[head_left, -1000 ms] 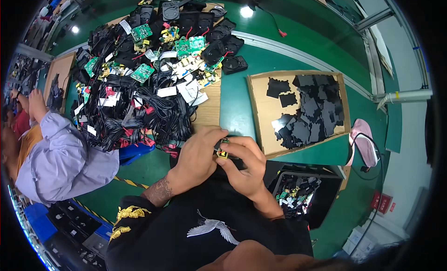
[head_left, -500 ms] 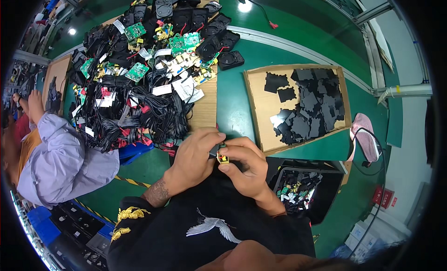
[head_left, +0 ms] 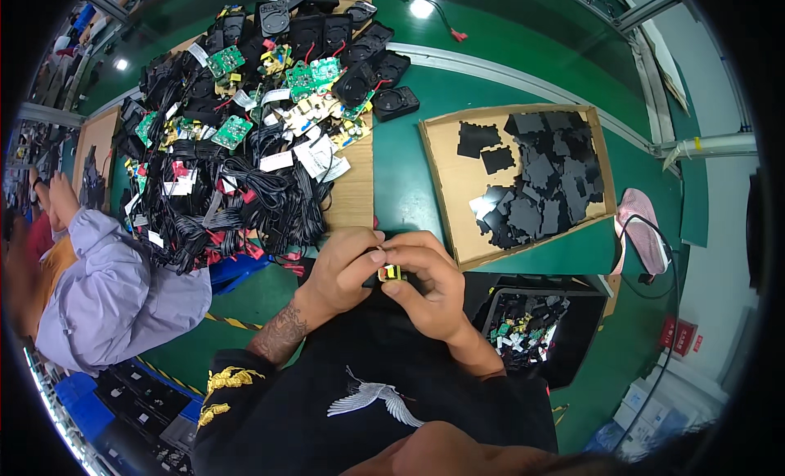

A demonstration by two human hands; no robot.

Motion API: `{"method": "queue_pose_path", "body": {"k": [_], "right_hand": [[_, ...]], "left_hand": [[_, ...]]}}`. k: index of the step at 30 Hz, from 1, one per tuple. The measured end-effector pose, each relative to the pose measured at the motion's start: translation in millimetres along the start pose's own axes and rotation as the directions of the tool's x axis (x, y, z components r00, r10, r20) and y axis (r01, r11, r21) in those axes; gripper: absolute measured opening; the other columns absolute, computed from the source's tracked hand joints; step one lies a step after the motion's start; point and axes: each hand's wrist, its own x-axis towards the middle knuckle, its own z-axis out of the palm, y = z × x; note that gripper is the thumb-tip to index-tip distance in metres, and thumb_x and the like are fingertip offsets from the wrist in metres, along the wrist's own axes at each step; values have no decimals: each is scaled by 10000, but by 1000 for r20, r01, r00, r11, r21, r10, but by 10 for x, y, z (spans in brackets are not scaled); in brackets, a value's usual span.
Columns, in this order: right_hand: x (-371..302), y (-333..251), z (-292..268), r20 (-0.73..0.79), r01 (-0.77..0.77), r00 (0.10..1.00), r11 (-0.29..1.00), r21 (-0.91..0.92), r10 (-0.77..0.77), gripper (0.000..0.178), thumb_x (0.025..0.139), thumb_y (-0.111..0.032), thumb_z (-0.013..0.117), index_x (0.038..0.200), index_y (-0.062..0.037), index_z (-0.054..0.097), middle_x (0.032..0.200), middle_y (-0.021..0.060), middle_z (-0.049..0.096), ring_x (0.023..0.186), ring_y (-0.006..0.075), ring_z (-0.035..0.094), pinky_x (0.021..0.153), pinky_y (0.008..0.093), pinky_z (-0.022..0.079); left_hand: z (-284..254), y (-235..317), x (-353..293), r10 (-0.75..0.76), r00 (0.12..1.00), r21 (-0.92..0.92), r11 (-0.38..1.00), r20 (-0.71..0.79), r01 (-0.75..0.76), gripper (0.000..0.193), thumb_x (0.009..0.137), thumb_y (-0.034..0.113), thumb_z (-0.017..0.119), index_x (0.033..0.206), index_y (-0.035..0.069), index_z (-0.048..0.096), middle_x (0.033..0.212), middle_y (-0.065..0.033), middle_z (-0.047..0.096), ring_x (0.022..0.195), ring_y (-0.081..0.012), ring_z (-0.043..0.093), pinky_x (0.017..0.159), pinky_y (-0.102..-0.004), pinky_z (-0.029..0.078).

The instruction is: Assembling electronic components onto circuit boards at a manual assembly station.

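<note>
In front of my chest, both hands come together around a small circuit board (head_left: 390, 273) with a yellow part on it. My right hand (head_left: 432, 286) pinches it between thumb and fingers. My left hand (head_left: 343, 267) is closed against its other side, and a dark edge shows by those fingers; the fingers cover most of the board. Just beyond my right hand lies a shallow cardboard tray (head_left: 448, 190) with many thin black cut sheets (head_left: 544, 186). Left of it is a heap of black coiled cables (head_left: 262, 190), green circuit boards (head_left: 233, 131) and black plastic housings (head_left: 395, 102).
A black bin (head_left: 576, 333) with boards and scraps stands low at my right. A pink mesh item (head_left: 638, 231) lies beyond the tray's right end. At the left sits another person in a lilac sleeve (head_left: 123, 271). A metal rail (head_left: 507, 79) runs along the green table.
My left fingers have shifted over the top of the board, and the board has turned slightly and moved up a little in the grip. The view has shifted slightly.
</note>
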Motion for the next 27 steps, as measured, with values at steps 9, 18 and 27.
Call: {"method": "queue_pose_path", "body": {"k": [9,18,27], "right_hand": [[35,18,8,-75,216,965,920,-327,-253,318,790,41,821,1098,36,741,1107,204,709,993,311,730,865,348,598],[20,30,-13,-52,284,939,852,-439,-340,328,727,28,862,1038,29,759,1049,198,726,999,344,741,878,397,607],[74,3,-68,18,362,914,793,-490,-405,407,646,14,893,1037,-18,786,1062,156,726,895,316,710,749,367,596]], "left_hand": [[115,172,-17,-230,973,-20,973,5,230,720,754,-114,753,1354,35,384,1179,-218,576,979,-373,639,833,-433,552],[54,260,-29,-292,948,-216,925,126,314,729,786,-29,678,1409,-19,299,1255,-282,491,1081,-378,569,953,-466,485],[31,394,-11,-433,871,-468,735,233,491,746,842,105,587,1456,-41,189,1284,-267,438,1134,-346,492,1078,-489,379]]}}
